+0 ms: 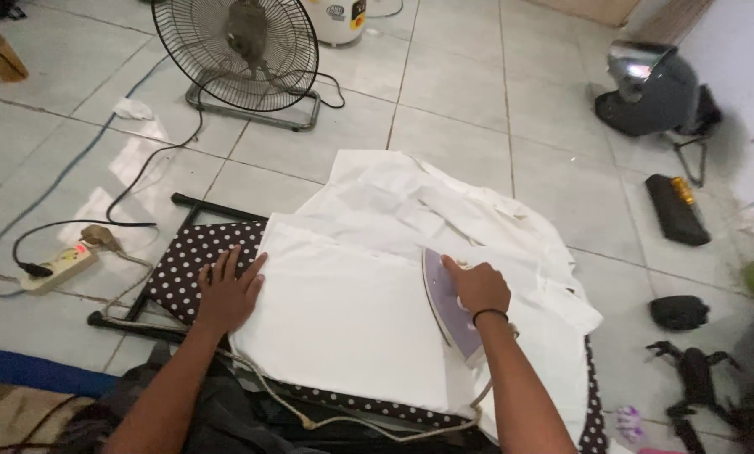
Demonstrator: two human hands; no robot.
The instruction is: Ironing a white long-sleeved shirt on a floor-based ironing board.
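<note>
A white shirt [368, 286] lies spread over a low ironing board with a black, white-dotted cover [193, 261]. My right hand [478, 287] grips the handle of a pale purple clothes iron [446, 304] that rests on the shirt's right half. My left hand [225, 290] lies flat with fingers spread on the shirt's left edge, partly over the dotted cover. The iron's cord [335, 416] trails along the board's near edge.
A standing fan [235, 50] sits on the tiled floor behind the board, with a white appliance [336, 18] beyond it. A power strip [57, 267] with cables lies at left. A dark helmet [650, 88], black pouches [675, 210] and small items lie at right.
</note>
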